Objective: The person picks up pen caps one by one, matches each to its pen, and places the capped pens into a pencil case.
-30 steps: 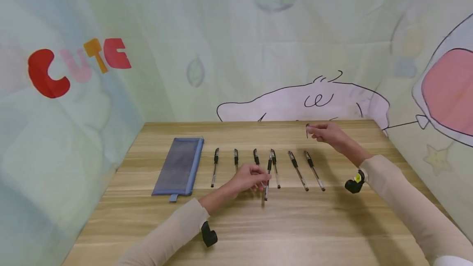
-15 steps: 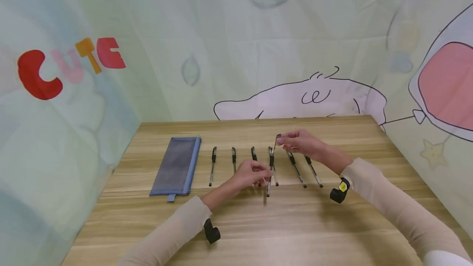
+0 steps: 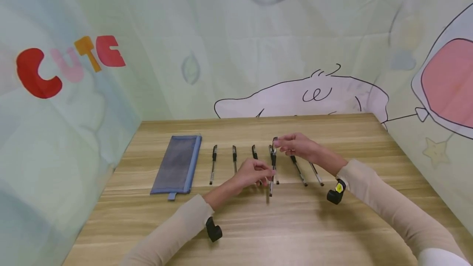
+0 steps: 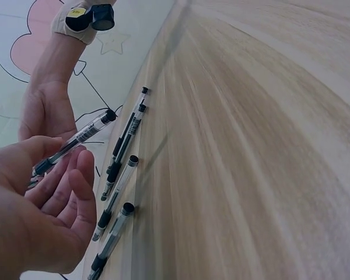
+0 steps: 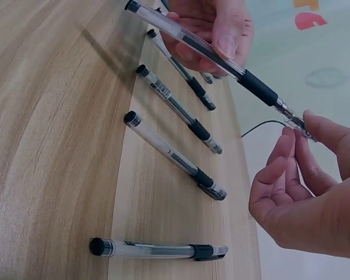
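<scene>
My left hand (image 3: 251,173) pinches the clear barrel of a gel pen (image 5: 192,44) between thumb and fingers, holding it tilted above the table with its tip end up and away. At that tip end, my right hand (image 3: 299,145) pinches a clear pen cap with a dark clip (image 5: 297,123) between thumb and index finger. The cap sits over the pen's tip, in line with the black rubber grip (image 5: 258,87). In the left wrist view, the pen's black end plug (image 4: 109,115) points toward the camera side, and the cap is hidden behind the left hand.
Several similar capped pens lie in a spaced row on the wooden table (image 3: 236,233), among them a leftmost pen (image 3: 213,165). A blue mesh zip pouch (image 3: 175,163) lies flat left of the row. A printed curtain (image 3: 166,52) hangs behind the table.
My right hand has come left and down from the far right with the cap, meeting the pen's tip. My left hand has stayed nearly still, still holding the pen.
</scene>
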Motion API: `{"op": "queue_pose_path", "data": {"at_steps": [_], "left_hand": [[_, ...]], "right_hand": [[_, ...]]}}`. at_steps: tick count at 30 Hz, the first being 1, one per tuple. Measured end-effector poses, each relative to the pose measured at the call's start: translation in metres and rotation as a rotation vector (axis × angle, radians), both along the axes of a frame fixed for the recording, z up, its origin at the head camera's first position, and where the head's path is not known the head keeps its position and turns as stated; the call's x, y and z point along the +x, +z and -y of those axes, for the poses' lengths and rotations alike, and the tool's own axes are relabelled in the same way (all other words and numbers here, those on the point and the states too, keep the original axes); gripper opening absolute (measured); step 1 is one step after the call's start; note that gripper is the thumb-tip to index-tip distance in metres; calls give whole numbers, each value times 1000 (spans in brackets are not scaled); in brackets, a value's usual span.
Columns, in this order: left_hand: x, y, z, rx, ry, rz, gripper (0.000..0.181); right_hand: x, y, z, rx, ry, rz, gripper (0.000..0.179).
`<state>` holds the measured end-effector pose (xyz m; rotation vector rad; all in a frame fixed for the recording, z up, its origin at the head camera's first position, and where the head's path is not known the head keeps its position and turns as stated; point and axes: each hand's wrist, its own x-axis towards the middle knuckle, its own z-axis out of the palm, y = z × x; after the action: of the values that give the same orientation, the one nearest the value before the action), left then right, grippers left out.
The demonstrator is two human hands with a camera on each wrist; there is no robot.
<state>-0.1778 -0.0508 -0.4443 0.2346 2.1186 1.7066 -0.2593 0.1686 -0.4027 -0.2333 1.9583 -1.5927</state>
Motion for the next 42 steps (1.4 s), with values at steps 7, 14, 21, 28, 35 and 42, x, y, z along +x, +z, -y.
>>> {"op": "queue_pose_path", "data": {"at_steps": [7, 14, 21, 28, 35, 42], "left_hand": [[-2, 1, -1, 6, 33, 1, 21], [-1, 2, -1, 43, 61, 7, 25], [1, -1, -2, 56, 99, -31, 30], [3, 5, -5, 29, 193, -126, 33], [-8, 14, -6, -24, 288, -169, 30], [-16, 20, 1, -71, 275, -247, 26]], "right_hand": [[1, 0, 0, 19, 30, -1, 45], [0, 0, 4, 47, 52, -16, 37], [-2, -7, 13, 106, 96, -131, 28], [3, -9, 24, 128, 27, -379, 31], [5, -3, 40, 79, -111, -461, 31], [7, 4, 47, 84, -149, -477, 30]]}}
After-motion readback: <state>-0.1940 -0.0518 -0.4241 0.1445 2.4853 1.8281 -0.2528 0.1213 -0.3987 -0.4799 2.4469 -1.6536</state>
